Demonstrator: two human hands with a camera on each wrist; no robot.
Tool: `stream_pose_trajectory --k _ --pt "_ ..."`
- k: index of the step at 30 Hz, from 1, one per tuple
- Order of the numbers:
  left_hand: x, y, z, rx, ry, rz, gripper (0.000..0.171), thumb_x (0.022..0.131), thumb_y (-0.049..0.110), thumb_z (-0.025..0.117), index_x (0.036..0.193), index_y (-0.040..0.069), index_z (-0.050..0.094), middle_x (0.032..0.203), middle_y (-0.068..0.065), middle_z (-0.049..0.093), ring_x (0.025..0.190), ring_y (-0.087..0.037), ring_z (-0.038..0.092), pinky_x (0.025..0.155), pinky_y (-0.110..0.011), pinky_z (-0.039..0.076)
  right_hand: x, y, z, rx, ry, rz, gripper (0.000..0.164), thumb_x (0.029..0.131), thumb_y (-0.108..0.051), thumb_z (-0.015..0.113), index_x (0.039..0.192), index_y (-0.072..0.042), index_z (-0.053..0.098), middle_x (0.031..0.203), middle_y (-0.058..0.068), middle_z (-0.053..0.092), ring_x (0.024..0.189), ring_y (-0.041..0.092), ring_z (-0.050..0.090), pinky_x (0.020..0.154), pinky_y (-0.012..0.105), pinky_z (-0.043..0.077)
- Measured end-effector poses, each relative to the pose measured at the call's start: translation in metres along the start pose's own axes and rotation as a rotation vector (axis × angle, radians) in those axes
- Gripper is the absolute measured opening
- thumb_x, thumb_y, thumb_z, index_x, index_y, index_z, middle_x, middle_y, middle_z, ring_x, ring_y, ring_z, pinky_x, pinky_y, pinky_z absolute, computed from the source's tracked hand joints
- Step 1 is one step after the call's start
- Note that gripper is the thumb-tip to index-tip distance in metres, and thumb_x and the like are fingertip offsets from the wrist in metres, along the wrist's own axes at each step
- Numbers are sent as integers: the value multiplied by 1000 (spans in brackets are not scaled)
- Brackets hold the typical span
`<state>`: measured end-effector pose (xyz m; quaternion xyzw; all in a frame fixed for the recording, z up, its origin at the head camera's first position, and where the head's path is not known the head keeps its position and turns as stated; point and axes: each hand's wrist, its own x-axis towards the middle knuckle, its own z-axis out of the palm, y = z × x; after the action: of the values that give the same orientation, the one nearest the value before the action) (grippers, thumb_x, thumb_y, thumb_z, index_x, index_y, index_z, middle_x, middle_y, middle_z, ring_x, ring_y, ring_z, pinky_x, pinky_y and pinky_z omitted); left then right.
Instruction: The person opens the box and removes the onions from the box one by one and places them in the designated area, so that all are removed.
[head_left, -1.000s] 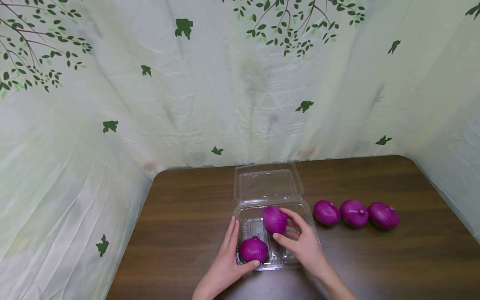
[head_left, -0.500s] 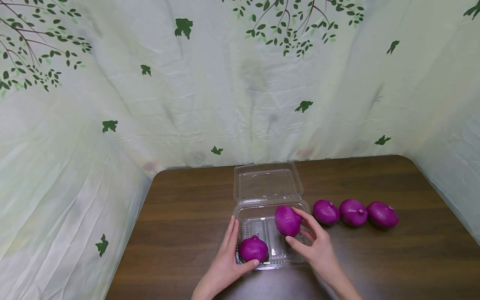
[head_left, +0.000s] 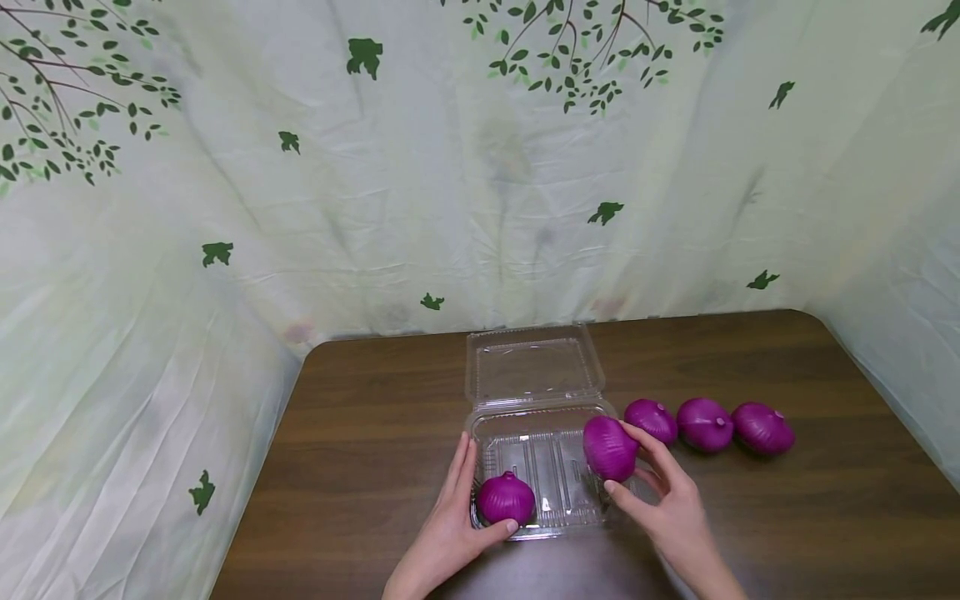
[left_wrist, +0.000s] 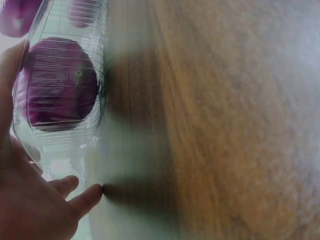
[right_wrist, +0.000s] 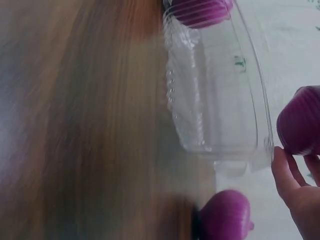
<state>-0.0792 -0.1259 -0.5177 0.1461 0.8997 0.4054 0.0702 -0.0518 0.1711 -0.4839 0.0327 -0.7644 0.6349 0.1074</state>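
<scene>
In the head view my right hand [head_left: 663, 492] pinches a red onion [head_left: 609, 448] between thumb and fingers, over the right rim of a clear plastic clamshell container [head_left: 555, 529]. The right wrist view has that held onion [right_wrist: 302, 122] above the rim. Another onion [head_left: 506, 498] sits in the container's front left corner. My left hand [head_left: 446, 521] rests against the container, straight fingers along its left side, thumb at the front edge by that onion. In the left wrist view, the onion [left_wrist: 60, 85] shows through the container's clear wall.
Three more red onions [head_left: 705, 425] lie in a row on the wooden table [head_left: 360, 433], right of the container. The container's lid [head_left: 534, 367] is folded back flat behind it. A white curtain with leaf prints [head_left: 450, 167] hangs around the table's far side.
My right hand has carried its onion rightward, from over the container's middle to its right rim. The left hand, the container and the other onions have stayed in place.
</scene>
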Motion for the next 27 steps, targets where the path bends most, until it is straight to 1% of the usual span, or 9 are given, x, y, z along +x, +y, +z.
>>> stream_pose_trajectory --k 3,5,10,17,21,23,25,27 --pt "0 0 0 1 3 1 116 76 63 74 159 14 10 164 8 -5 146 -30 18 104 -58 37 -2 3 -7 -24 7 -15 73 81 -2 80 144 -17 49 141 4 49 121 12 53 94 20 46" --pt "0 0 0 -1 3 3 116 76 63 74 159 13 10 164 8 -5 146 -30 18 103 -59 37 -5 3 -11 -31 12 -16 73 81 -1 79 145 -16 48 139 5 50 120 12 54 93 21 47" --pt "1 0 -1 -5 -6 -4 116 76 64 74 159 13 10 164 8 -6 146 -32 19 102 -60 38 -11 4 -23 -42 39 17 74 81 0 79 146 -15 47 138 6 50 117 12 55 90 22 50" --pt "1 0 -1 -1 -18 -22 116 76 63 74 160 15 9 164 11 -8 145 -34 20 100 -61 39 -20 12 -36 -132 87 74 71 83 -6 79 146 -18 47 139 0 51 117 3 53 89 15 47" --pt "0 0 0 -1 -15 -23 117 76 63 75 160 15 9 164 11 -8 146 -33 19 101 -61 38 -24 17 -43 -231 111 103 70 83 -11 80 145 -19 48 138 3 53 115 -3 52 88 12 46" --pt "0 0 0 -2 -13 -24 117 76 63 75 160 15 9 164 12 -8 146 -33 20 101 -61 38 -26 20 -48 -322 112 127 70 83 -18 81 145 -22 48 135 6 56 110 -4 54 85 12 47" --pt "0 0 0 -4 -11 -25 117 76 63 75 160 15 9 163 12 -8 146 -33 20 101 -62 38 -26 22 -52 -419 102 142 71 83 -24 82 145 -25 47 132 7 58 105 1 58 81 15 49" --pt "0 0 0 -5 -10 -24 117 76 63 75 160 15 9 164 12 -8 146 -33 19 101 -62 38 -27 24 -57 -510 85 135 72 82 -28 82 145 -26 47 130 7 60 101 9 61 78 20 51"
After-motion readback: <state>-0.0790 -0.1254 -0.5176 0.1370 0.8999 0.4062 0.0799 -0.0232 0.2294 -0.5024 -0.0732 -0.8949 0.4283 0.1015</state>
